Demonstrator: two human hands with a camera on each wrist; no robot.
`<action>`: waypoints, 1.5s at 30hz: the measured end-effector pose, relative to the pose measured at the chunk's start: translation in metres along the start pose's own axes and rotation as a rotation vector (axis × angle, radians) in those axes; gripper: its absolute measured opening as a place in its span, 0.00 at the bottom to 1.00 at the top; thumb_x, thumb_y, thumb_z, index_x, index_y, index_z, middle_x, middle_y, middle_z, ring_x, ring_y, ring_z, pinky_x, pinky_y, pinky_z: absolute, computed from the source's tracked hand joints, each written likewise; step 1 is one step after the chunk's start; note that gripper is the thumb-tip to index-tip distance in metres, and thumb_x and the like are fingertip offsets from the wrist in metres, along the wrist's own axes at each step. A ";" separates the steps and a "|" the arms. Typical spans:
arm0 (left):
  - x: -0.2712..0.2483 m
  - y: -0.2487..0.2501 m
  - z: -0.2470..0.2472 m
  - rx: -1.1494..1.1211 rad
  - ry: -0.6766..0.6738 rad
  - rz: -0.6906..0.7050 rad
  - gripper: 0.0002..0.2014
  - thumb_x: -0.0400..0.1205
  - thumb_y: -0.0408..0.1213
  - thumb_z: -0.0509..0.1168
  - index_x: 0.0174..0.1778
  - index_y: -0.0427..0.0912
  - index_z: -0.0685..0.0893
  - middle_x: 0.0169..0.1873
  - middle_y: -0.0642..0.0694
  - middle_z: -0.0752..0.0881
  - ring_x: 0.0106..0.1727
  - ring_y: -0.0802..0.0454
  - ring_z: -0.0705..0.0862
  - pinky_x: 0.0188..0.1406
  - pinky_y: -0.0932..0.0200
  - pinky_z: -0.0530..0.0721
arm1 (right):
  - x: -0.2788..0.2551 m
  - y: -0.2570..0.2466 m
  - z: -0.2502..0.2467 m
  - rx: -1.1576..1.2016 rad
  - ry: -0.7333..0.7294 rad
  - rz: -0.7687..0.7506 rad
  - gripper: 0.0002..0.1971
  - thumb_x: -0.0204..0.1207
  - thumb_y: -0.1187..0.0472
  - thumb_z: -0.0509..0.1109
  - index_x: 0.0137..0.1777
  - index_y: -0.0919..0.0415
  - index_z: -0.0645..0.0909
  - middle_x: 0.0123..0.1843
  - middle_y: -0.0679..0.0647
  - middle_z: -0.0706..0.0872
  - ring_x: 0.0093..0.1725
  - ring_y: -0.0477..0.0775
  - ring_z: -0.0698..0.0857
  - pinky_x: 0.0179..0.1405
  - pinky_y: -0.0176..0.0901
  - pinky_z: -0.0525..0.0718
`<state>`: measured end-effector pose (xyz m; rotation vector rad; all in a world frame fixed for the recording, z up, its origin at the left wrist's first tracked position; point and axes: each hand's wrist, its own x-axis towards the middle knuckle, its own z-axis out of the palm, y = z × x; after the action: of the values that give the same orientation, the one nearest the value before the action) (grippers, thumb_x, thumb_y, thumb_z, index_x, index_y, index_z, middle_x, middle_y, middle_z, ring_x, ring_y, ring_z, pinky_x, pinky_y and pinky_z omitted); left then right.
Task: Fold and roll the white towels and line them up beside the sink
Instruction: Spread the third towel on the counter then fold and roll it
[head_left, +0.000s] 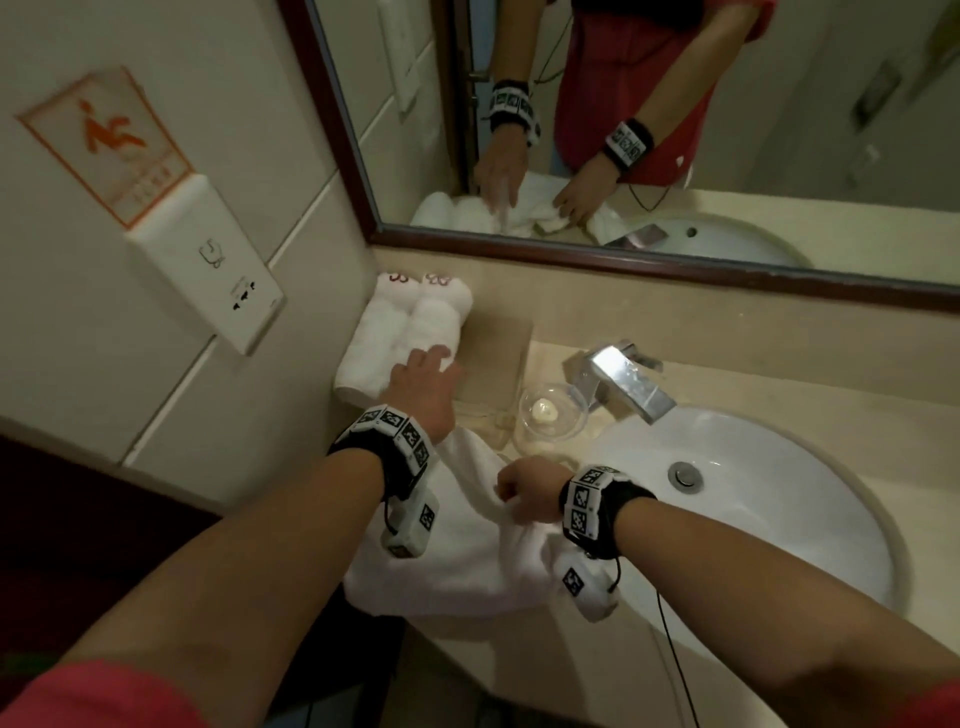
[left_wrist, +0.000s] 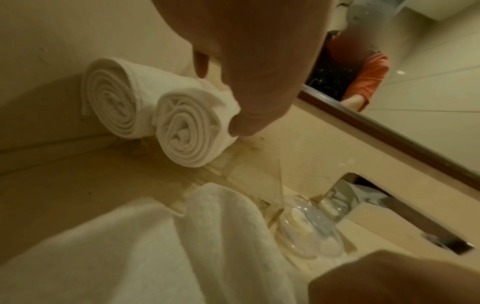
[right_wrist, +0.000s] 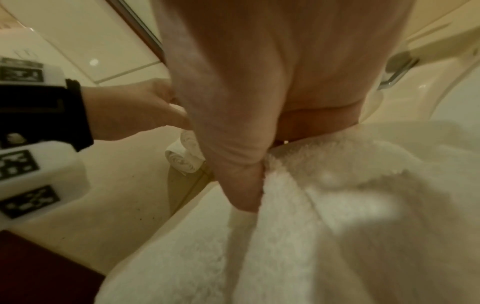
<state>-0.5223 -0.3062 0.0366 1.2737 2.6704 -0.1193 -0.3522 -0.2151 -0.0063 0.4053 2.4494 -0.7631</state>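
Counter (head_left: 561, 338) beside sink (head_left: 753, 467): left hand (head_left: 421, 387), fingers straight, rests on rolled towels (head_left: 405, 332). Right hand (head_left: 530, 491) pinches loose towel (head_left: 467, 561); its fingertips hidden.

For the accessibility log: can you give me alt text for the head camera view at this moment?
At a bathroom counter, the left hand rests on the nearer of two rolled towels by the wall, while the right hand grips a loose white towel draped over the counter edge. A glass dish, faucet and sink sit to the right.

Beige tiled wall (head_left: 249, 93), wood-framed mirror (head_left: 675, 130), marble counter (head_left: 779, 374).
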 end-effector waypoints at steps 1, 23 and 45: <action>-0.006 0.004 -0.007 -0.044 -0.056 0.013 0.27 0.76 0.34 0.61 0.69 0.61 0.74 0.73 0.49 0.68 0.67 0.42 0.71 0.65 0.42 0.76 | -0.007 -0.003 -0.004 -0.003 0.015 -0.001 0.08 0.70 0.62 0.70 0.48 0.55 0.84 0.42 0.49 0.81 0.43 0.53 0.81 0.34 0.38 0.74; -0.089 0.100 -0.117 -0.512 0.023 0.386 0.13 0.78 0.39 0.69 0.34 0.49 0.70 0.33 0.52 0.77 0.37 0.51 0.77 0.27 0.61 0.67 | -0.210 -0.016 -0.082 0.441 0.599 0.067 0.07 0.81 0.58 0.67 0.46 0.53 0.87 0.38 0.46 0.85 0.34 0.42 0.79 0.35 0.34 0.76; -0.126 0.246 -0.123 -0.451 0.010 0.620 0.11 0.73 0.42 0.74 0.48 0.45 0.84 0.42 0.46 0.87 0.43 0.47 0.85 0.36 0.59 0.76 | -0.394 0.044 -0.084 0.630 1.353 0.063 0.12 0.72 0.80 0.64 0.49 0.69 0.85 0.38 0.47 0.84 0.31 0.32 0.79 0.37 0.25 0.75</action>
<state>-0.2696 -0.2292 0.1832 1.8293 2.0074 0.5345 -0.0479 -0.1775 0.2591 1.6698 3.2181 -1.5856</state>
